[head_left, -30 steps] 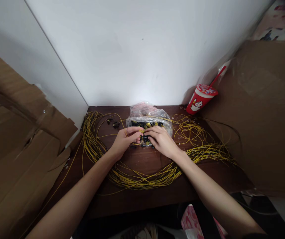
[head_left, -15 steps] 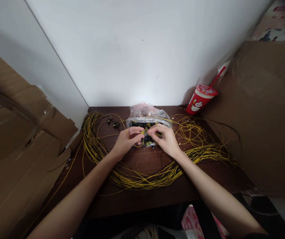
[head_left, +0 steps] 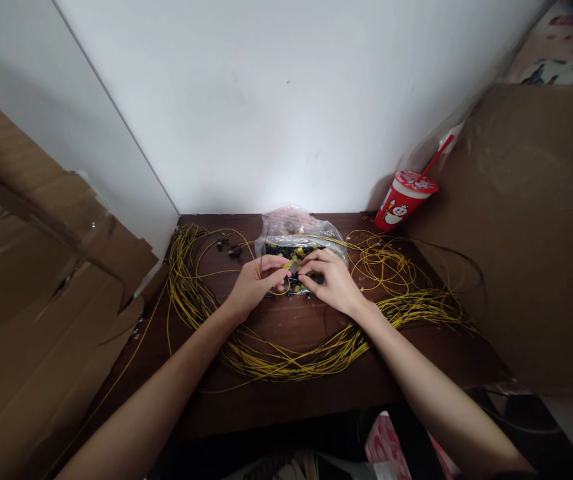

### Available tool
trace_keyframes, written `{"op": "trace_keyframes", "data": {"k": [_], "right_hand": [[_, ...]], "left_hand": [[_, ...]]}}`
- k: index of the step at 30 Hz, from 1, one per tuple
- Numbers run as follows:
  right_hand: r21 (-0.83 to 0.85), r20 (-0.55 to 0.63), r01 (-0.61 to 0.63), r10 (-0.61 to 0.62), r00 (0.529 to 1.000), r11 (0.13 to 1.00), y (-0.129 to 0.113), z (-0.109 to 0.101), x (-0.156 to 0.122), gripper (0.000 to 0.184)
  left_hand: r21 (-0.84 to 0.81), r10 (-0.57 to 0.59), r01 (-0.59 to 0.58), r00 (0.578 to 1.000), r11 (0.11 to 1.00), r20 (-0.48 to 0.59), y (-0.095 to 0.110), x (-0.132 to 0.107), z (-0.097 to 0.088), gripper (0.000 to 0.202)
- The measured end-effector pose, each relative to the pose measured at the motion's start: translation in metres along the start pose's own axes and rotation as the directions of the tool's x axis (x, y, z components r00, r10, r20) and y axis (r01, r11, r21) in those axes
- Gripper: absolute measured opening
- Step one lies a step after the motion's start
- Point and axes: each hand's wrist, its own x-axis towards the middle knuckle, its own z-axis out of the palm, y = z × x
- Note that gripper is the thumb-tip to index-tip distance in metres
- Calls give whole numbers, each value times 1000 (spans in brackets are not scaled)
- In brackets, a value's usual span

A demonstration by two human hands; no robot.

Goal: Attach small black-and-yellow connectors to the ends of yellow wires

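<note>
My left hand (head_left: 256,283) is closed in a pinch on a small yellow piece (head_left: 287,265), and a thin yellow wire runs by its fingers. Close on its right, my right hand (head_left: 330,280) has thumb and fingers pressed together; whatever they hold is too small to make out. Both hands are over the front of a clear plastic bag (head_left: 299,230) that holds many small black and yellow parts (head_left: 294,252). Around the hands curves a long bundle of yellow and black wires (head_left: 296,367), and my forearms cross above it.
Two small black and yellow parts (head_left: 235,252) lie left of the bag on the dark wooden table (head_left: 286,320). Looser wires (head_left: 391,263) spread to the right. A red cup with a straw (head_left: 404,200) stands at the back right. Cardboard (head_left: 31,300) flanks the left, a large carton (head_left: 531,233) the right.
My right fingertips have shifted slightly, with the thumb a little lower and the fingers more bent. The left hand keeps its pinch in nearly the same place.
</note>
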Motion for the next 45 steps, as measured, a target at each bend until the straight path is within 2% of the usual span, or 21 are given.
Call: {"op": "trace_keyframes", "data": {"k": [4,12,15,18,20,23,26,31,35,42,45], "right_hand": [[-32,74,9,-6,997,999,2,-3,0,7],[-25,100,1,1,995,1000,1,-6,1,6],[59,14,-13,12,1000,998,-3,-8,2,6],[246,-61,-117,135,989,962,-7,-9,3,7],[388,-67,-172,214,975,906,-9,-9,3,6],[504,-55,-170,228,972,847,-10,-6,4,12],[522,-40,-158,209,977,838,-11,-4,4,14],[606,-3,-224,284,959,763,-11,-1,4,13],[595,-43,-170,242,969,786,-11,0,4,11],[645,4,-219,283,959,732,-15,5,2,12],[618,-26,-200,274,962,760,-16,6,1,11]], "left_hand": [[-4,-8,8,1000,1000,6,-2,1,0,30],[-10,-10,10,1000,1000,7,1,0,0,28],[5,0,0,1000,1000,12,2,-1,0,28],[26,1,-2,1000,1000,20,1,-1,0,28],[40,-2,0,1000,999,27,1,-1,0,28],[73,12,-15,999,997,42,0,-1,-1,27],[88,27,-32,998,996,59,0,-1,-1,25],[71,27,-30,998,997,51,1,-1,1,29],[42,22,-23,999,999,25,0,-1,2,33],[29,16,-16,1000,999,10,-1,-1,1,25],[32,23,-23,1000,999,13,-1,-1,0,24]]}}
